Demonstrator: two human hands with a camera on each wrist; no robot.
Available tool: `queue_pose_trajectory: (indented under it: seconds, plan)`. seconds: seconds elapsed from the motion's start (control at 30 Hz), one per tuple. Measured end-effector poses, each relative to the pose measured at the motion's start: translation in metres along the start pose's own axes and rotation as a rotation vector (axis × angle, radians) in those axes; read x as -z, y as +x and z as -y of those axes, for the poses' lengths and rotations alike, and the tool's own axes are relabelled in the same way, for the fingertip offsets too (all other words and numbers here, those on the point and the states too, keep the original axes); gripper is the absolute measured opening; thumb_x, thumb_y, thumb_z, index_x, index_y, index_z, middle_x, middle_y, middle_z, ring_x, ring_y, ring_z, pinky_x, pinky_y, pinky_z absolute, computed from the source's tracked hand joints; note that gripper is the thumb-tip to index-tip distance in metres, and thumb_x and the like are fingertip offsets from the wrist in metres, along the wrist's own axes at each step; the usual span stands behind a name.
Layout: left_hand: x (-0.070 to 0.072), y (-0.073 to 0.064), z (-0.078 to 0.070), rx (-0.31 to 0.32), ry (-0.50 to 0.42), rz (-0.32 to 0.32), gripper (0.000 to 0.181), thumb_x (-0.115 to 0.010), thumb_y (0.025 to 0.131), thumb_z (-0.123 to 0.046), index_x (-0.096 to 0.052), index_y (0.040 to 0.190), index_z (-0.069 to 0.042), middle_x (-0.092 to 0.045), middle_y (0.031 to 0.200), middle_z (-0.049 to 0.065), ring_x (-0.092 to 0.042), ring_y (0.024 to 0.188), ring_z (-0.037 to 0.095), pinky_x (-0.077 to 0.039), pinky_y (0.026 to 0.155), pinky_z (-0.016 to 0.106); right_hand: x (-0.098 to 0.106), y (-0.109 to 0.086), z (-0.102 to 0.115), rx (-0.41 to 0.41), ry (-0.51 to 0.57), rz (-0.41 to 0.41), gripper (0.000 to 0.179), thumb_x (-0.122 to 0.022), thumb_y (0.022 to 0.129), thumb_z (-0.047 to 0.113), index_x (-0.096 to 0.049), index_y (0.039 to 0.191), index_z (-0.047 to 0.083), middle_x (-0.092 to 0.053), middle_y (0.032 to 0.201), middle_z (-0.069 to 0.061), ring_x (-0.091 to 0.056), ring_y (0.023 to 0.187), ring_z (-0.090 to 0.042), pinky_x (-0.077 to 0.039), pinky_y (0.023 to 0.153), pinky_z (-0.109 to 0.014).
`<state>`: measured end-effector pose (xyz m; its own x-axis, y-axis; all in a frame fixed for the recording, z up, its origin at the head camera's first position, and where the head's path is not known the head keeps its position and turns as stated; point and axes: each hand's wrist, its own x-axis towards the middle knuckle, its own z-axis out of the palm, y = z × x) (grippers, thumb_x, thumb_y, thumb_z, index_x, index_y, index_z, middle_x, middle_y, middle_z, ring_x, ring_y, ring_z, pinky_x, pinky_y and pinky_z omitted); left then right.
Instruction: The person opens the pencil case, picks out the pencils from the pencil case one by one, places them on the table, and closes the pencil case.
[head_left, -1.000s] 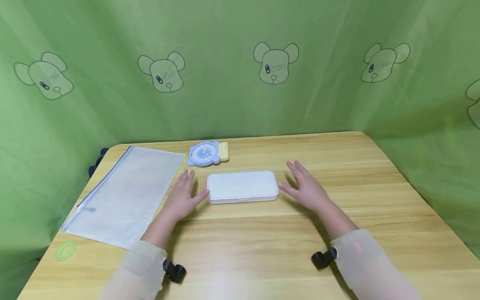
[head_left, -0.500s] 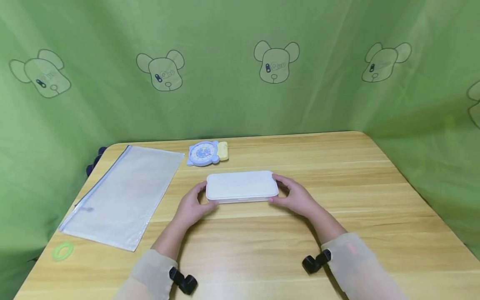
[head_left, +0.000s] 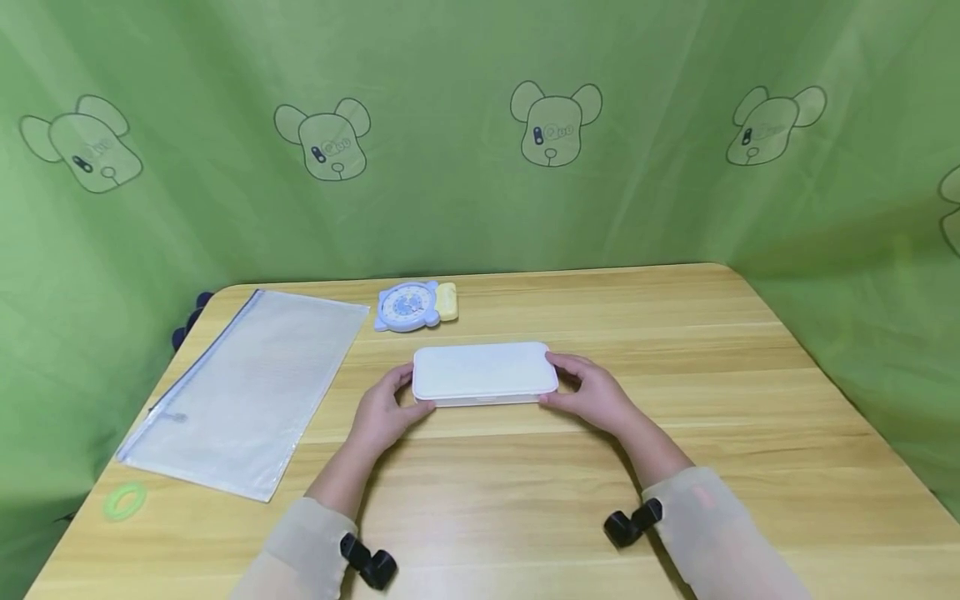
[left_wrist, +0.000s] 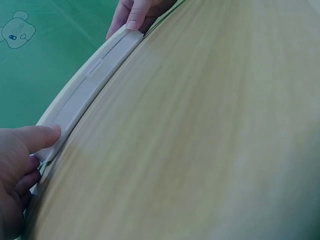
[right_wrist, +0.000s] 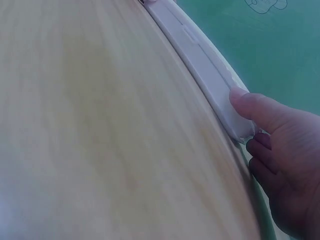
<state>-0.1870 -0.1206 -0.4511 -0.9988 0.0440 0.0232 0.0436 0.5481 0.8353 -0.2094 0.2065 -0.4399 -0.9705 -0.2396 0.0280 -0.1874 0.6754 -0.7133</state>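
A white oblong case [head_left: 483, 372] with rounded corners and a small front catch [left_wrist: 94, 67] lies in the middle of the wooden table, its lid down. My left hand [head_left: 384, 412] grips its left end, thumb at the front corner and fingers curled round the side. At the other end my right hand [head_left: 591, 395] holds it the same way, thumb on the front face. Both wrist views show the thumbs pressed to the case's front side [right_wrist: 210, 75]; some fingertips are hidden behind its ends.
A clear zip bag [head_left: 251, 396] lies flat on the left, with a green ring [head_left: 124, 502] near its lower corner. Behind the case sits a blue toy clock [head_left: 407, 307] with a yellow block [head_left: 447, 302] against it. A green curtain [head_left: 450, 208] hangs behind the table.
Both hands have come inward from either side with fingers spread and taken hold of the case's ends. Over the last half second hands and case have barely moved.
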Motion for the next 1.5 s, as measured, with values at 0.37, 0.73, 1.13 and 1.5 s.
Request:
queue_pose_trajectory:
  seconds: [0.37,0.73,1.13,1.5]
  plan:
    - [-0.001,-0.001,0.001,-0.027,0.026,-0.026,0.07,-0.08,0.078,-0.02,-0.05,0.137,0.003,-0.061,0.133,0.018,-0.052,0.132,0.035,-0.034,0.117,0.05,0.003,0.003,0.003,-0.009,0.116,-0.081,0.058,-0.077,0.085,0.029,-0.058,0.135,0.006,-0.053,0.143,-0.017,-0.049,0.133,-0.036,-0.041,0.113,-0.049]
    - [0.0,0.001,0.001,-0.006,0.022,0.002,0.069,-0.08,0.08,-0.022,-0.051,0.138,0.0,-0.06,0.137,0.014,-0.048,0.136,0.031,-0.032,0.119,0.046,0.003,0.013,0.014,-0.028,0.168,-0.28,0.037,-0.075,0.086,0.026,-0.07,0.117,0.006,-0.071,0.117,-0.016,-0.067,0.106,-0.029,-0.057,0.092,-0.027]
    - [0.001,-0.001,0.001,-0.013,0.048,0.009,0.063,-0.079,0.081,-0.025,-0.056,0.137,-0.005,-0.058,0.14,0.014,-0.048,0.136,0.033,-0.036,0.117,0.047,0.014,0.041,0.028,-0.018,0.204,-0.35,0.034,-0.068,0.092,0.029,-0.068,0.115,0.003,-0.07,0.112,-0.017,-0.063,0.099,-0.02,-0.051,0.084,-0.014]
    - [0.002,0.0,0.002,-0.018,0.041,0.012,0.061,-0.078,0.082,-0.024,-0.057,0.136,-0.006,-0.059,0.138,0.012,-0.049,0.135,0.031,-0.036,0.118,0.046,0.019,0.075,0.022,-0.086,0.34,-0.352,0.036,-0.062,0.096,0.031,-0.065,0.121,0.005,-0.061,0.097,0.001,-0.056,0.089,-0.006,-0.05,0.079,-0.013]
